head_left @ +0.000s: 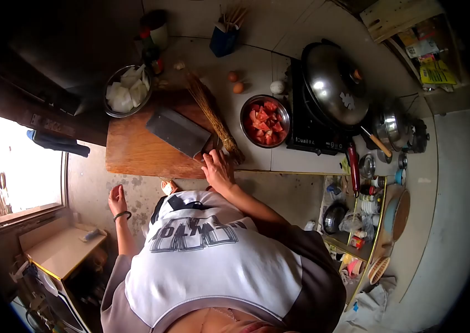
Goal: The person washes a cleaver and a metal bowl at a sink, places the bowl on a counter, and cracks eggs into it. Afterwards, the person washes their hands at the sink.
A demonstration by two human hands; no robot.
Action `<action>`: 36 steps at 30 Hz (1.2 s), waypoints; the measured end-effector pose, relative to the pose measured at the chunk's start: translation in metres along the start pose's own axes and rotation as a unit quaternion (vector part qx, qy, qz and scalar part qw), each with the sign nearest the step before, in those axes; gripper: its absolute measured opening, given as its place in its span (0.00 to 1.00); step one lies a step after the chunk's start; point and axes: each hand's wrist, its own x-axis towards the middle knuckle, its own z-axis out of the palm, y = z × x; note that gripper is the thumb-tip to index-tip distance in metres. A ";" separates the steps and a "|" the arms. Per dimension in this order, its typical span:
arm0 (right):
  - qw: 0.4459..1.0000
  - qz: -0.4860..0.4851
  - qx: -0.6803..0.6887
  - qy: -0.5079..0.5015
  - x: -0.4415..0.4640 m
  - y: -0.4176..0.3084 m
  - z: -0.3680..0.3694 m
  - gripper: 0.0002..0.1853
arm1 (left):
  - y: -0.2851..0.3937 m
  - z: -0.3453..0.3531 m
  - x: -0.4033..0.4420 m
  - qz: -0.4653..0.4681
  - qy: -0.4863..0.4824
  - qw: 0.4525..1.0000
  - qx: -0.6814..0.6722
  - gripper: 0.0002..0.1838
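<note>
A cleaver [178, 132] lies flat on the wooden cutting board [129, 150], its broad dark blade pointing up and left. My right hand [219, 171] is at its handle end near the board's front edge, fingers bent over the handle, which is mostly hidden. Just beyond those fingers, a bundled straw brush [213, 114] lies slantwise across the board's right side. My left hand [117, 200] hangs below the counter at my left, fingers loosely apart and holding nothing. Red chopped tomatoes [266, 122] fill a steel bowl [244, 129] to the right of the brush.
Pale slices fill a bowl [108, 109] behind the board. Two eggs [238, 87] and a garlic bulb [278, 87] lie near the tomatoes. A lidded wok [332, 83] stands on a black cooktop [312, 143]; a red-handled utensil [354, 169] hangs over the counter edge.
</note>
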 end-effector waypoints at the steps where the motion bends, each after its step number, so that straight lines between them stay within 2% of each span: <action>1: 1.000 0.000 0.022 0.014 0.000 0.000 0.001 0.17 | -0.012 -0.008 0.003 0.021 0.022 0.985 0.170 0.16; 2: 0.999 0.014 0.036 0.033 0.000 -0.001 -0.003 0.16 | -0.022 -0.018 0.004 0.003 0.003 0.917 0.398 0.22; 3: 0.997 0.028 0.051 0.052 -0.001 -0.003 -0.010 0.14 | -0.007 -0.022 -0.001 -0.068 -0.047 0.849 0.521 0.27; 5: 0.989 0.034 0.065 0.130 -0.002 -0.005 -0.031 0.10 | -0.020 -0.031 0.005 -0.170 -0.115 0.809 0.551 0.31; 7: 0.977 0.108 0.102 0.154 -0.019 0.006 -0.042 0.09 | -0.070 -0.036 0.032 -0.249 -0.145 0.823 0.490 0.28; 8: 0.966 0.140 0.123 0.178 -0.031 0.012 -0.046 0.08 | -0.086 -0.035 0.041 -0.253 -0.144 0.839 0.460 0.28; 11: 0.948 0.231 0.053 0.214 -0.078 0.037 -0.071 0.06 | -0.110 -0.012 0.060 -0.235 -0.169 0.872 0.395 0.27; 13: 0.915 0.334 0.009 0.228 -0.128 0.066 -0.083 0.06 | -0.126 0.012 0.065 -0.225 -0.189 0.889 0.350 0.26; 15: 0.873 0.389 -0.041 0.289 -0.180 0.097 -0.107 0.07 | -0.132 0.031 0.062 -0.217 -0.207 0.905 0.302 0.25; 17: 0.780 0.508 0.057 0.361 -0.253 0.168 -0.113 0.07 | -0.133 0.044 0.057 -0.208 -0.207 0.925 0.244 0.25; 19: 0.694 0.560 0.185 0.414 -0.312 0.241 -0.143 0.08 | -0.133 0.050 0.054 -0.195 -0.188 0.947 0.172 0.25; 21: 0.571 0.643 0.226 0.457 -0.313 0.294 -0.193 0.10 | -0.120 0.053 0.044 -0.189 -0.147 0.966 0.097 0.23; 23: 0.558 0.642 0.243 0.467 -0.323 0.367 -0.224 0.09 | -0.114 0.063 0.024 -0.174 -0.073 0.981 -0.044 0.17; 24: 0.572 0.633 0.238 0.465 -0.319 0.395 -0.241 0.11 | -0.096 0.067 0.005 -0.170 -0.020 0.985 -0.023 0.15; 25: 0.557 0.637 0.261 0.464 -0.317 0.421 -0.254 0.14 | -0.079 0.072 -0.019 -0.144 0.006 0.989 -0.028 0.15; 27: 0.540 0.630 0.291 0.476 -0.311 0.465 -0.277 0.15 | -0.100 0.082 -0.044 -0.118 -0.019 0.992 -0.038 0.15; 30: 0.519 0.610 0.322 0.506 -0.311 0.485 -0.287 0.14 | -0.085 0.104 -0.095 -0.083 -0.064 0.994 0.015 0.13; 31: 0.512 0.607 0.336 0.507 -0.315 0.492 -0.284 0.14 | -0.061 0.103 -0.117 -0.037 -0.091 0.981 0.167 0.14; 32: 0.508 0.603 0.348 0.507 -0.316 0.499 -0.283 0.15 | -0.048 0.107 -0.129 -0.017 -0.083 0.976 0.202 0.14; 36: 0.559 0.601 0.338 0.461 -0.330 0.490 -0.242 0.13 | -0.016 0.114 -0.163 0.032 -0.099 0.951 0.290 0.17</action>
